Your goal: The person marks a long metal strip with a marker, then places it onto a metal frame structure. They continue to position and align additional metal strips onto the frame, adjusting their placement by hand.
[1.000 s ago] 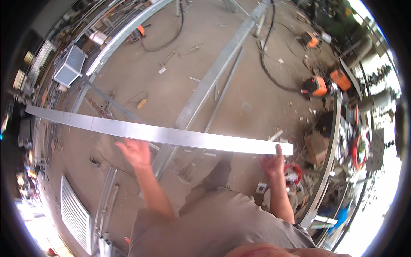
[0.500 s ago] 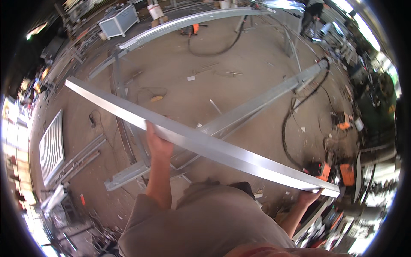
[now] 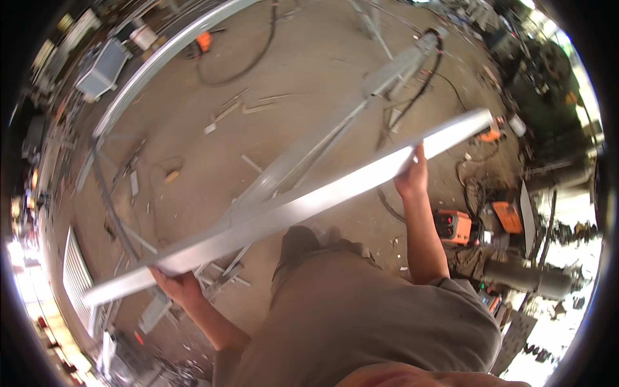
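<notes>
A long silvery metal bar (image 3: 284, 216) with flat, shiny faces spans the view in front of my body, its right end higher in the picture than its left. Near its left end, my left hand (image 3: 177, 286) grips the lower edge with the thumb against the near face. My right hand (image 3: 412, 174) holds it further up, fingers closed around the edge, short of the right end. Beneath the bar runs a grey metal beam (image 3: 322, 145) on supports, partly covered by it.
Another long rail (image 3: 174, 55) stands at the far left, near a grey box-like cabinet (image 3: 103, 68). Orange machines (image 3: 453, 226) and cables lie to my right. A slatted white panel (image 3: 77, 277) is at the left; offcuts (image 3: 248, 106) are scattered on the floor.
The bar has swung round: its left end has dropped toward me and its right end has risen away. My left hand moved down and left, my right hand up. My view has also turned.
</notes>
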`<action>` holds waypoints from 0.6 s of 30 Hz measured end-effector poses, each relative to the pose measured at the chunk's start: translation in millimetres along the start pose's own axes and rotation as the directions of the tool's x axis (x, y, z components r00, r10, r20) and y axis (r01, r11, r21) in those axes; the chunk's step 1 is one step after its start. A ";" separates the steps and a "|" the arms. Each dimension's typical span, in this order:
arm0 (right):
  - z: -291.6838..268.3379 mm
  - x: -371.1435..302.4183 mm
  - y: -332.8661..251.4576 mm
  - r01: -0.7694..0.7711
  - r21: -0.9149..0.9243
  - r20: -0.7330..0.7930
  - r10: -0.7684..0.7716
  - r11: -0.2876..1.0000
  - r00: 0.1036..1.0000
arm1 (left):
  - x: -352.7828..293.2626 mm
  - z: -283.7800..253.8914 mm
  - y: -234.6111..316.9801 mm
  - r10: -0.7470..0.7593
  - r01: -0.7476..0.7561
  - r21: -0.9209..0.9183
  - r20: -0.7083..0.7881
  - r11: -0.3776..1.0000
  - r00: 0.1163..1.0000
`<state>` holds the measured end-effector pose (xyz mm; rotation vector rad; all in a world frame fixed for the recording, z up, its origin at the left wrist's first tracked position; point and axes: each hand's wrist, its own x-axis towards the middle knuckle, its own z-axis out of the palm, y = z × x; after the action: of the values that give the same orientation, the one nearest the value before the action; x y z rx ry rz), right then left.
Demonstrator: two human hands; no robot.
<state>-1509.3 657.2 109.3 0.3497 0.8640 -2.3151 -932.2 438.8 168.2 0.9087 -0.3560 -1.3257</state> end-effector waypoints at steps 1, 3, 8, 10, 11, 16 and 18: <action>4.2 26.9 -5.7 0.072 0.002 0.019 -0.072 0.997 0.997 | -4.4 2.3 -12.2 -0.026 0.024 -0.021 -0.067 0.999 0.997; 20.8 80.0 -10.2 0.034 -0.088 0.070 -0.028 0.996 0.997 | -10.2 5.7 -51.3 -0.048 0.050 0.012 -0.125 0.999 0.991; 80.2 197.0 -1.1 -0.005 -0.253 0.154 0.045 0.968 0.987 | 0.2 25.0 -159.2 -0.155 0.156 0.002 -0.128 0.988 0.980; 99.3 256.9 3.9 -0.054 -0.324 0.058 0.076 0.944 0.995 | 14.2 39.7 -200.5 -0.176 0.183 0.030 -0.159 0.983 0.971; 107.7 289.9 5.3 -0.080 -0.361 0.066 0.111 0.929 0.992 | 18.1 48.3 -224.3 -0.181 0.188 0.029 -0.173 0.982 0.968; 114.0 420.9 14.2 -0.166 -0.469 -0.155 0.104 0.867 0.982 | 42.1 90.8 -300.7 -0.336 0.335 -0.055 -0.280 0.941 0.899; 109.3 458.7 9.7 -0.197 -0.496 -0.201 0.109 0.846 0.974 | 39.6 109.3 -329.4 -0.339 0.335 -0.065 -0.286 0.940 0.896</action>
<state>-1855.9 363.1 -16.5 0.3613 1.4386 -1.8323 -1220.3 370.5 -17.3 1.1751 0.0479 -1.4780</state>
